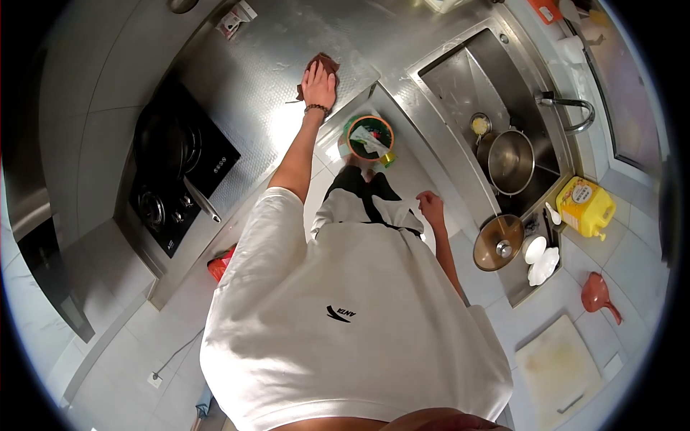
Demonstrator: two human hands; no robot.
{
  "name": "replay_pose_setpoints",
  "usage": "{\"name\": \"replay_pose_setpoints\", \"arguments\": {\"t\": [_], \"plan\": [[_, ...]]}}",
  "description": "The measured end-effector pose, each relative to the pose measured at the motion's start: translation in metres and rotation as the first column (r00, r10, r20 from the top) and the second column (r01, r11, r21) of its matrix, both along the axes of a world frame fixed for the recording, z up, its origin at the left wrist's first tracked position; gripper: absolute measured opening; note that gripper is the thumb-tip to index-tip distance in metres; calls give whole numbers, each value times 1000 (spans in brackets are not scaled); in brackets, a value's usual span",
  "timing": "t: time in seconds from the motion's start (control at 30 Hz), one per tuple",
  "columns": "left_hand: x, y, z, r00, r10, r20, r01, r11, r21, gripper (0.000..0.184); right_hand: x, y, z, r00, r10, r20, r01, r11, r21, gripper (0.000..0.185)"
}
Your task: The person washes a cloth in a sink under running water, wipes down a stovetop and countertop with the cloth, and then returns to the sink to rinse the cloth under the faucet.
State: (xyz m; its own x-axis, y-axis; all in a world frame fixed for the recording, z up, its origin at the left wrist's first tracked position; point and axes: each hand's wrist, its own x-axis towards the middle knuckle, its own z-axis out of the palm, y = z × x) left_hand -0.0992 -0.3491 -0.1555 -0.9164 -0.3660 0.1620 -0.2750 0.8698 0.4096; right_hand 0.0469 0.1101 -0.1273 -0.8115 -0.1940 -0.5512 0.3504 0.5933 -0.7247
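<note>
The left hand (319,87) holds a bunched brown cloth (328,63) flat to the desk (251,79), smears showing beyond; the right hand (430,206) curls loosely, its exact grip unclear.

Brown cloth (328,63), white shirt (287,345), 1 black logo (338,314), yellow jug (583,205).

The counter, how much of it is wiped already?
Done: much of the counter looks shiny, but I can't tell which parts were wiped. In hand: the left hand presses a brown cloth down near the inner corner. Left: probably the pale marks just beyond the cloth, and under the small packet.
</note>
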Motion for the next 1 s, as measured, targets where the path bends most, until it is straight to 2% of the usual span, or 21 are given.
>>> {"name": "replay_pose_setpoints", "arguments": {"t": [0.1,0.17,0.27,0.33,0.4,0.57,0.63,0.67,0.8,0.87,1.0], "plan": [[0,-1,0,1000,-10,-15,9,1000,-15,52,2,-7,-2,999,7,50,-8,1000,14,18],[2,0,-1,998,-20,-52,18,999,-31,51,1,-10,0,999,41,3,-41,999,31,18],[0,-3,0,999,-35,-33,34,999,-29,51,4,-20,3,997,-32,65,28,997,65,19],[-4,-8,0,994,-71,-83,68,997,-34,50,6,-26,4,997,-67,49,63,995,77,19],[-11,-15,2,982,-135,-134,140,990,27,49,17,-35,7,993,-112,47,107,990,89,19],[-33,-15,14,936,-299,-187,309,951,23,47,33,-43,7,978,-210,-2,209,972,107,21],[-31,-3,18,929,-345,-136,350,936,19,47,42,-45,9,970,-243,-24,245,963,110,19],[-37,2,18,918,-384,-97,386,922,7,47,41,-44,6,968,-250,-29,252,962,105,19],[-24,28,20,819,-506,-269,549,828,115,41,51,-39,7,959,-283,3,281,951,131,21],[-11,42,30,817,-509,-272,552,826,113,39,47,-42,8,958,-286,-9,285,952,110,22],[13,62,25,760,-596,-259,645,740,191,38,39,-44,12,964,-265,5,262,956,135,22]]}}
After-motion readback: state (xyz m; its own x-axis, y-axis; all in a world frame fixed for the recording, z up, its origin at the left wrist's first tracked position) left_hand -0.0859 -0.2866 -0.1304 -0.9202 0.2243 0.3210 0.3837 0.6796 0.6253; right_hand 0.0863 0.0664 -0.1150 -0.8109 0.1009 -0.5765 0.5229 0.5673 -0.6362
